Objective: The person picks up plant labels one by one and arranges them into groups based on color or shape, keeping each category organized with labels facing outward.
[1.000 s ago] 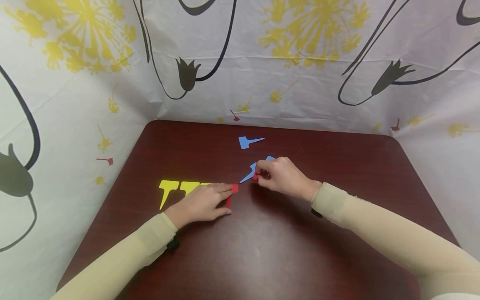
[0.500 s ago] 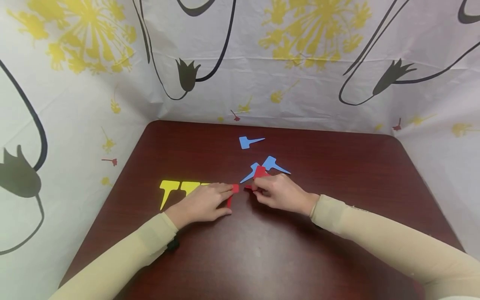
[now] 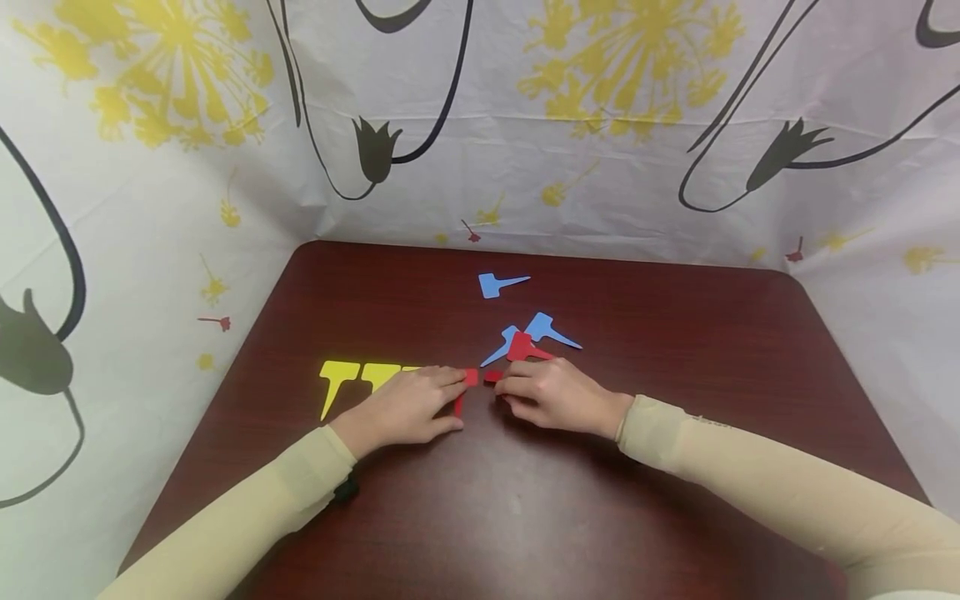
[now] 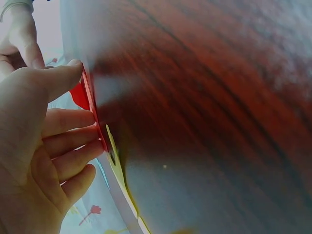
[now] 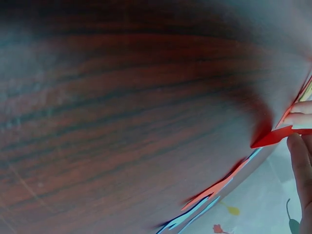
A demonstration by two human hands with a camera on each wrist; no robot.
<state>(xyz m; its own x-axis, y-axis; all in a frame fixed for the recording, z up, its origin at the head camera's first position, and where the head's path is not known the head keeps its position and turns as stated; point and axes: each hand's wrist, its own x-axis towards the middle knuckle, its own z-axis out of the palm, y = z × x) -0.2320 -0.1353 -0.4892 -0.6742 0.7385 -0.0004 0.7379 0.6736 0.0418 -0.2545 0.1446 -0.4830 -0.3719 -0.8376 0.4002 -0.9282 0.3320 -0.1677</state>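
Observation:
In the head view my left hand [image 3: 405, 408] lies flat, fingertips and thumb touching a red T-shaped plant label [image 3: 471, 377] on the table. The fingers hide part of it. In the left wrist view its fingers look fairly straight along the red label's edge. Just to the right, my right hand [image 3: 558, 393] pinches another red plant label [image 3: 492, 377], tilted off the table in the right wrist view. A third red label [image 3: 519, 346] lies by the right hand's knuckles, overlapping a blue label [image 3: 508, 340].
Yellow labels [image 3: 339, 372] stand in a row left of the left hand, partly covered by it. Two more blue labels, one beside the pile [image 3: 551, 330] and one farther back [image 3: 490, 285], lie on the dark table [image 3: 517, 517]. A patterned cloth [image 3: 480, 167] surrounds the table.
My right hand has come from the blue labels toward the left hand, bringing a red label with it. Another red label now lies free on the blue pile. The left hand stays put.

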